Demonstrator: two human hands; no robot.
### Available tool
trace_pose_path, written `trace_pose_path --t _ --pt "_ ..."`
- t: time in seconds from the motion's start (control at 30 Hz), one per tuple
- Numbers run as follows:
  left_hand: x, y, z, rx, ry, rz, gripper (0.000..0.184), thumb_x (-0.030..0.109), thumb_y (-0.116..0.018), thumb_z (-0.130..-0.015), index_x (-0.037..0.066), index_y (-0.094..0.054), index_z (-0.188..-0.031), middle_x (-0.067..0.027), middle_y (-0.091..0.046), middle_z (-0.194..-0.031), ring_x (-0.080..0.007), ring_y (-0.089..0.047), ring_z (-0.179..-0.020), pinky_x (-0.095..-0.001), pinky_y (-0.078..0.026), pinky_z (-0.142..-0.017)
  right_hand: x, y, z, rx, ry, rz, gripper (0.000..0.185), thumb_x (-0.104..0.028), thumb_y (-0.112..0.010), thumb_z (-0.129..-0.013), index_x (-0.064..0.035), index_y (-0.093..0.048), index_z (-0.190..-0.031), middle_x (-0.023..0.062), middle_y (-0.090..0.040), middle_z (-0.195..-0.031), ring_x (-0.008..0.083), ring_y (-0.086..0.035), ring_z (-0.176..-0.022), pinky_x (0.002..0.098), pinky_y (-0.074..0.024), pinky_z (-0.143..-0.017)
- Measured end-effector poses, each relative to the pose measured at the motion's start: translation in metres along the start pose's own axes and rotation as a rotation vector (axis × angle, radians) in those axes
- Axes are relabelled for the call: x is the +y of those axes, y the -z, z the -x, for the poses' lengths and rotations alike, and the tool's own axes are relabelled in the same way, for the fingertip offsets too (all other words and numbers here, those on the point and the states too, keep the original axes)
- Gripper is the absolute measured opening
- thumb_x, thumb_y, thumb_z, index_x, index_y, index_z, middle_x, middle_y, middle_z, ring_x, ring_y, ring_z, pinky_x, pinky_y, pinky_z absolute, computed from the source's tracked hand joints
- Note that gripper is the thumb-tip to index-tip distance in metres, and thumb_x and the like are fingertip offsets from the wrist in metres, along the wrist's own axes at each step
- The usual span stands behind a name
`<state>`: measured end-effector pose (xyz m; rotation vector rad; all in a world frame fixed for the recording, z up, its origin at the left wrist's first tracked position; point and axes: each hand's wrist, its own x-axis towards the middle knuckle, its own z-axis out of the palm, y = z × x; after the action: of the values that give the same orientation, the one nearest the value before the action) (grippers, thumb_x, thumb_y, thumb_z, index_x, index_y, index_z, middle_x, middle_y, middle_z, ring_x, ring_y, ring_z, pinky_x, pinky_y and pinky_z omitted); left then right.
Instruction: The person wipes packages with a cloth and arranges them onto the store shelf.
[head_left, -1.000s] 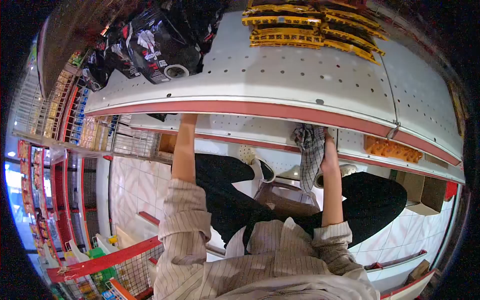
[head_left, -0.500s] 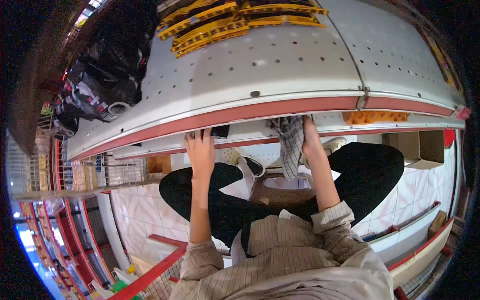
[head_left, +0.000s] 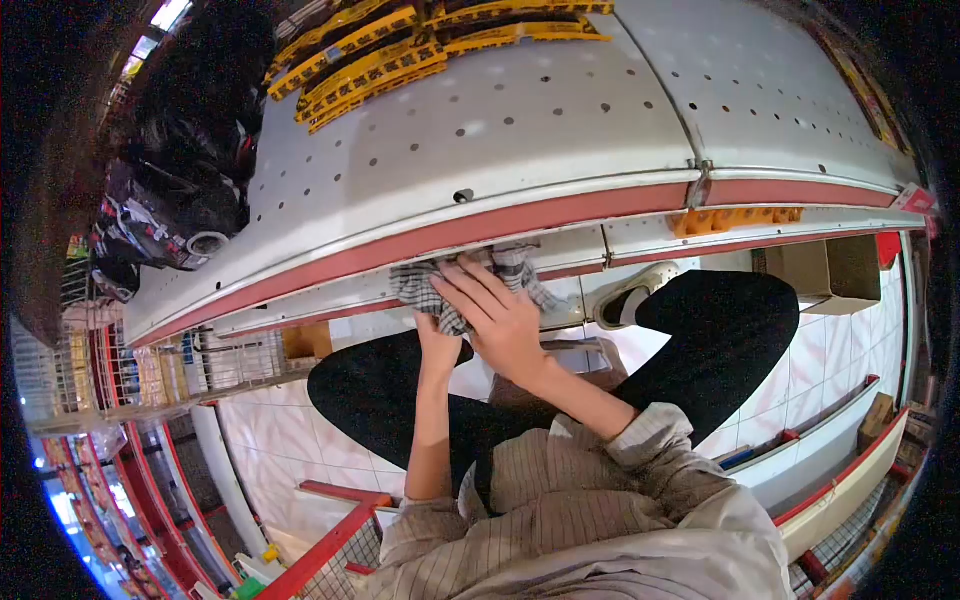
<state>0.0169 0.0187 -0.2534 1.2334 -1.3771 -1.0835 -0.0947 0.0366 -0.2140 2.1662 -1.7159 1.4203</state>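
The cloth is bunched at the middle of the frame, just below the red strip on the upper shelf's front edge. The right hand holds it from above, fingers extended and close together across the folds; that grip seems meant to keep the loose fabric gathered. The left hand meets the cloth's lower side, perhaps to steady it, but its fingers are mostly hidden, so how far they are closed cannot be told. The hands probably reach in low because the upper shelf overhangs the lower shelf. The knees are parted on either side of the hands, likely to let the person work close in.

At the upper left, black bags crowd together at one end of the upper shelf, and yellow packets lie overlapping at top centre, an arrangement that probably saves room. A carton stands at the right, beyond one knee.

The cloth looks thin and soft, with a dark check on a pale ground. It is heavily creased, with an uneven edge showing right of the fingers; its far part is partly hidden by the shelf edge. Whether it is damp cannot be told.
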Motion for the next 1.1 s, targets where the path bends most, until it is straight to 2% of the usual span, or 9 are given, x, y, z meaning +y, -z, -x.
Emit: trace_pose_path --t 0.07,0.17,0.2,0.33,0.5,0.63,0.83,1.0,1.1 --pt "0.012 -0.001 -0.002 -0.022 -0.079 -0.074 0.018 0.009 -0.042 -0.084 -0.003 -0.045 -0.096 -0.0068 -0.051 -0.085 -0.0125 -0.048 -0.076 -0.0235 -0.039 -0.066 0.006 0.002 0.002 0.004 -0.002 0.06 0.043 -0.009 -0.056 -0.055 -0.0085 -0.053 -0.098 0.0058 -0.054 -0.089 0.0244 -0.05 -0.082 0.0326 -0.0398 -0.064" --pt "0.035 -0.004 0.002 -0.096 -0.1 -0.308 0.014 0.008 -0.039 -0.085 -0.002 -0.047 -0.088 -0.001 -0.041 -0.055 -0.0056 -0.035 -0.049 -0.0226 -0.029 -0.043 0.026 0.009 -0.004 0.099 -0.376 -0.099 0.044 -0.002 -0.051 -0.053 -0.0058 -0.053 -0.097 0.012 -0.055 -0.087 0.0294 -0.051 -0.081 0.0365 -0.0391 -0.064" --pt "0.036 -0.009 0.005 -0.092 -0.085 -0.281 0.013 0.008 -0.039 -0.085 -0.002 -0.047 -0.087 -0.0003 -0.038 -0.052 -0.0051 -0.032 -0.047 -0.023 -0.026 -0.041 0.031 0.012 -0.002 -0.094 -0.507 -0.059 0.041 -0.004 -0.051 -0.055 -0.0053 -0.053 -0.096 0.0131 -0.055 -0.088 0.0307 -0.05 -0.081 0.0362 -0.0402 -0.065" --pt "0.011 -0.017 0.005 0.054 -0.329 -0.27 0.011 0.008 -0.04 -0.084 -0.001 -0.047 -0.086 0.0 -0.036 -0.051 -0.0051 -0.03 -0.046 -0.0239 -0.024 -0.04 0.007 0.022 -0.012 -0.047 -0.092 -0.194 0.044 -0.01 -0.053 -0.054 -0.0101 -0.054 -0.098 0.0077 -0.055 -0.094 0.0271 -0.051 -0.085 0.0346 -0.0416 -0.067" --pt "0.034 -0.004 0.007 -0.099 0.022 -0.333 0.014 0.009 -0.04 -0.084 0.0 -0.047 -0.091 0.0004 -0.042 -0.065 -0.0058 -0.035 -0.058 -0.0212 -0.03 -0.049 0.024 0.015 -0.003 -0.133 -0.231 -0.05 0.046 -0.01 -0.054 -0.051 -0.0118 -0.055 -0.097 0.0059 -0.055 -0.091 0.0268 -0.051 -0.086 0.0345 -0.0411 -0.061" --pt "0.04 -0.018 0.012 -0.011 -0.056 -0.163 0.018 0.014 -0.036 -0.088 -0.001 -0.046 -0.089 0.003 -0.038 -0.066 -0.0064 -0.031 -0.061 -0.0195 -0.029 -0.054 0.045 0.009 0.01 -0.279 -0.513 -0.091 0.047 -0.007 -0.052 -0.051 -0.009 -0.054 -0.098 0.0099 -0.054 -0.088 0.0289 -0.049 -0.087 0.0366 -0.0411 -0.063" --pt "0.017 -0.009 0.001 0.238 -0.026 0.2 0.033 0.012 -0.038 -0.086 -0.003 -0.035 -0.115 -0.0107 -0.045 -0.107 -0.0148 -0.045 -0.094 -0.0261 -0.036 -0.081 0.014 0.0 0.01 -0.027 0.037 -0.151 0.048 -0.006 -0.05 -0.053 -0.0014 -0.05 -0.101 0.0176 -0.048 -0.094 0.0331 -0.046 -0.091 0.0377 -0.0401 -0.073" --pt "0.033 -0.006 -0.002 0.361 0.25 0.287 0.049 0.03 -0.041 -0.086 -0.004 -0.03 -0.119 -0.0107 -0.039 -0.116 -0.0163 -0.041 -0.102 -0.0266 -0.031 -0.089 0.02 -0.011 0.018 0.197 -0.462 -0.562 0.041 -0.002 -0.052 -0.063 -0.0038 -0.05 -0.104 0.0181 -0.049 -0.096 0.032 -0.047 -0.091 0.0348 -0.0383 -0.074" --pt "0.038 -0.006 -0.001 0.192 0.398 0.336 0.059 0.038 -0.042 -0.084 -0.005 -0.027 -0.122 -0.0115 -0.036 -0.12 -0.0164 -0.038 -0.106 -0.0253 -0.027 -0.091 0.035 0.012 0.001 -0.124 -0.828 -0.59 0.029 -0.007 -0.051 -0.071 -0.0002 -0.051 -0.099 0.0149 -0.054 -0.089 0.0257 -0.05 -0.084 0.0299 -0.0387 -0.073"
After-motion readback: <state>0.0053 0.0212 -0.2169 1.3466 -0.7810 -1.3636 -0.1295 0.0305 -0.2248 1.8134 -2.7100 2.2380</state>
